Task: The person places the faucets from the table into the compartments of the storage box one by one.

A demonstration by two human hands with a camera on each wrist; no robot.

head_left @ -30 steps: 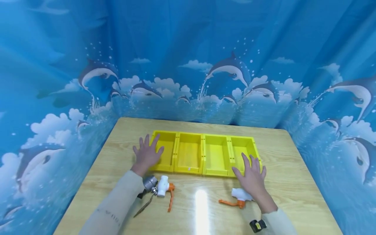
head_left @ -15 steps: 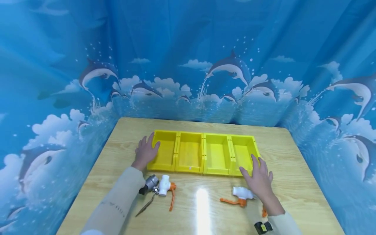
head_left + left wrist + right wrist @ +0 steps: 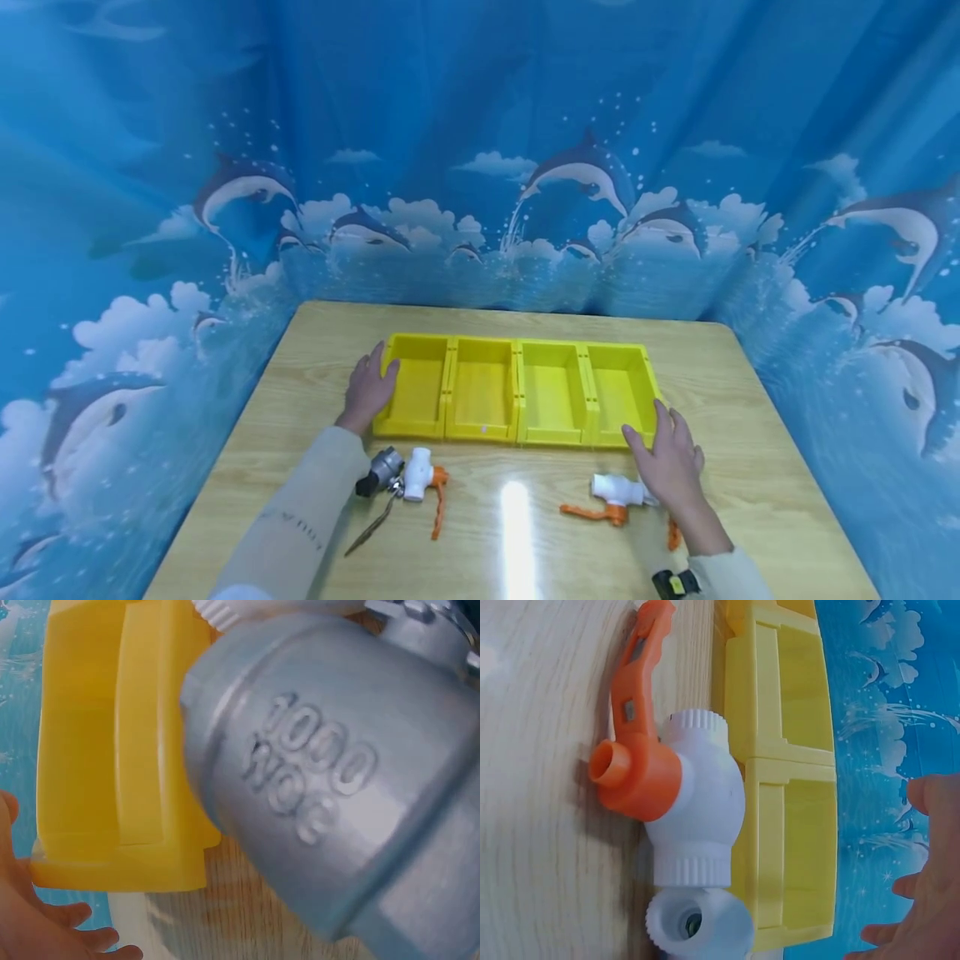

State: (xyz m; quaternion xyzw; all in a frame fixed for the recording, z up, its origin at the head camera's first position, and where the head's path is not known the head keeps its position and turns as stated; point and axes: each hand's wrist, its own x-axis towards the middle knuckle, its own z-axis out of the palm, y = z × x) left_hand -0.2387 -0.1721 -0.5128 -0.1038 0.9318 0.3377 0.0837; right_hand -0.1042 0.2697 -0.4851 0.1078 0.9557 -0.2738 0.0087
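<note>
A row of yellow bins (image 3: 481, 429) lies across the table. My left hand (image 3: 367, 390) is at the row's left end, fingers extended, thumb by the rim; whether it touches is unclear. At the right front corner is my right hand (image 3: 670, 457), fingers spread and holding nothing. Near my left sleeve lies a grey metal ball valve (image 3: 300, 742), its casting marked "1000 WOG". Beside it rests a white plastic ball valve (image 3: 417, 475) with an orange handle. Another white ball valve (image 3: 701, 799) lies by my right wrist, with a second white valve (image 3: 712, 922) partly hidden behind the forearm.
The wooden table (image 3: 480, 550) carries a bright light reflection in front of the bins. A blue dolphin-print curtain (image 3: 465, 150) encloses its back and sides. A dark wrist strap (image 3: 675, 583) shows at my right sleeve.
My right hand has moved right, off the rightmost bin's inside to its corner. My left hand has drawn slightly left, its fingers closer together. The valves stay in place.
</note>
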